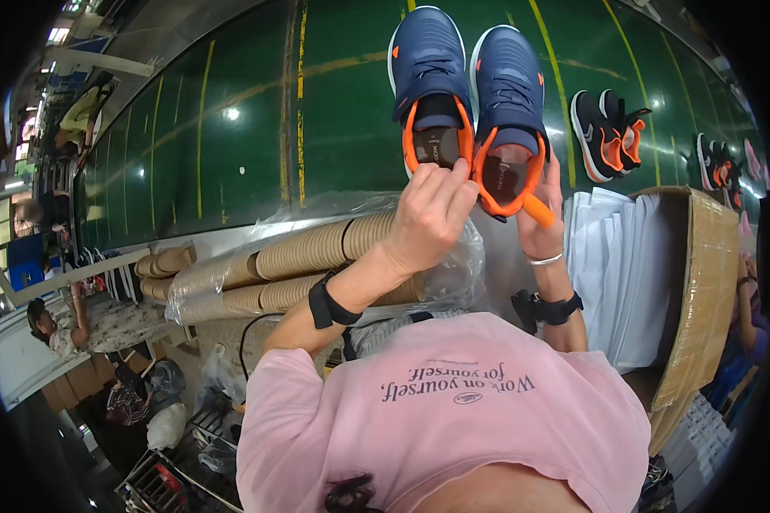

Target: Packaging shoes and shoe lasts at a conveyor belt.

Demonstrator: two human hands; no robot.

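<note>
Two navy sneakers with orange linings and white soles lie side by side, toes away from me. At the heel opening of the left sneaker (433,70) is my left hand (432,209), its fingers closed in a pinch on the collar's edge. My right hand (541,224) holds the right sneaker (509,92) by its outer side and heel. A short orange piece (537,211) shows at that heel by my right thumb; I cannot tell what it is. Dark printed insoles show inside both shoes.
The sneakers rest on a green belt (248,128) with yellow lines. Black-and-orange shoes (592,141) stand further right. Nearer are plastic-wrapped brown ribbed paper forms (299,256) and a cardboard box (701,291) of white sheets (612,265). A person (56,329) is at the left.
</note>
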